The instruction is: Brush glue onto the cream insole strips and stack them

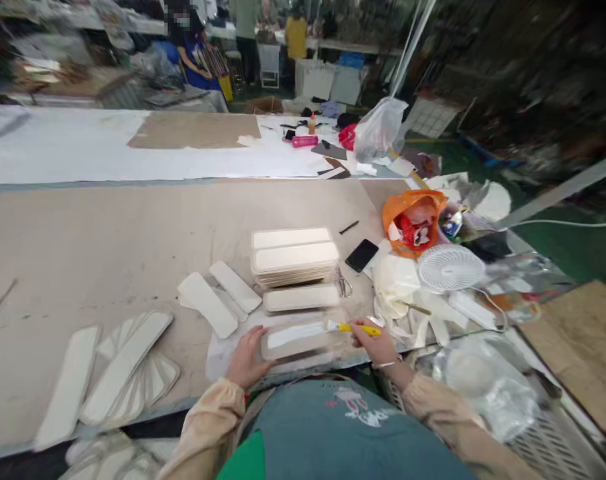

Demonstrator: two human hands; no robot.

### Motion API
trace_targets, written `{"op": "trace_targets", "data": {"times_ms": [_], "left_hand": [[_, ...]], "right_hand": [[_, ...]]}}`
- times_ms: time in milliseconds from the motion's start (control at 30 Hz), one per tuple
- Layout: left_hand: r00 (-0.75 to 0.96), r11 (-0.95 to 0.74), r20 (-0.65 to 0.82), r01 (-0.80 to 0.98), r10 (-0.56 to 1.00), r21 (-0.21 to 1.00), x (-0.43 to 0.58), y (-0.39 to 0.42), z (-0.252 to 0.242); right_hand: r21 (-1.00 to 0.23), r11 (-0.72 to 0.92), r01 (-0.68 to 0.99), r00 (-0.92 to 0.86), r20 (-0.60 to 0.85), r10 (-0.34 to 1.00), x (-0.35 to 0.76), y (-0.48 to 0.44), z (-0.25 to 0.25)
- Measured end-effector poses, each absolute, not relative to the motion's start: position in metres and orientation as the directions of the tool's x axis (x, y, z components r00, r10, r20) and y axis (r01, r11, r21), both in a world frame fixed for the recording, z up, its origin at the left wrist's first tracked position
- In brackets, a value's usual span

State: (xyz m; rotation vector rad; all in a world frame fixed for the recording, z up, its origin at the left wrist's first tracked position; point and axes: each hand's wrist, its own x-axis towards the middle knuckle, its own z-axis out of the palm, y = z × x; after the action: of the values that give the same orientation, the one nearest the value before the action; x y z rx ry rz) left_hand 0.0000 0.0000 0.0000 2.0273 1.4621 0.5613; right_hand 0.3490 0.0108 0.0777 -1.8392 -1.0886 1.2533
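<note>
A long rounded panel (pixel 289 341) lies flat before me, with a wet-looking white coating on its upper face. My left hand (pixel 249 359) grips its left end between thumb and fingers. In my right hand (pixel 375 343) is a brush (pixel 365 329) with a yellow handle, its pale bristles touching the panel's right part. Just beyond lies another cream panel with a beige border (pixel 303 297). Behind that stands a stack of similar panels (pixel 295 257). Loose white strips (pixel 209 305) rest to the left of my left hand.
Fanned white strips (pixel 133 373) lie at the table's left front. On the right are a phone (pixel 362 255), scissors (pixel 345 285), an orange bag (pixel 413 220), a white fan (pixel 451 267) and a whitish tub (pixel 397 277). Across a second table, a person (pixel 195 53) handles a bundle.
</note>
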Motion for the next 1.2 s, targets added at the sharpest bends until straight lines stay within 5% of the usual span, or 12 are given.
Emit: {"op": "trace_targets", "data": {"times_ms": [233, 367, 567, 900, 1200], "left_hand": [[0.297, -0.227, 0.011, 0.704, 0.955, 0.673, 0.0, 0.001, -0.005], [0.312, -0.218, -0.012, 0.693, 0.95, 0.687, -0.001, 0.0, 0.001], [0.296, -0.189, -0.024, 0.668, 0.955, 0.719, 0.0, 0.0, 0.005], [0.306, -0.209, -0.002, 0.655, 0.952, 0.726, -0.001, 0.0, 0.002], [0.332, -0.251, 0.018, 0.676, 0.943, 0.693, -0.001, 0.001, 0.003]], "right_hand": [[-0.841, -0.378, 0.388, 0.229, -0.309, 0.923, 0.367, 0.004, 0.096], [-0.882, -0.396, 0.254, 0.188, -0.356, 0.915, 0.347, 0.004, 0.1], [-0.895, -0.432, 0.109, -0.097, -0.442, 0.892, 0.284, 0.012, 0.095], [-0.916, -0.318, 0.246, -0.295, -0.383, 0.875, 0.229, 0.018, 0.083], [-0.908, -0.291, 0.301, -0.242, -0.368, 0.898, 0.25, 0.013, 0.08]]}}
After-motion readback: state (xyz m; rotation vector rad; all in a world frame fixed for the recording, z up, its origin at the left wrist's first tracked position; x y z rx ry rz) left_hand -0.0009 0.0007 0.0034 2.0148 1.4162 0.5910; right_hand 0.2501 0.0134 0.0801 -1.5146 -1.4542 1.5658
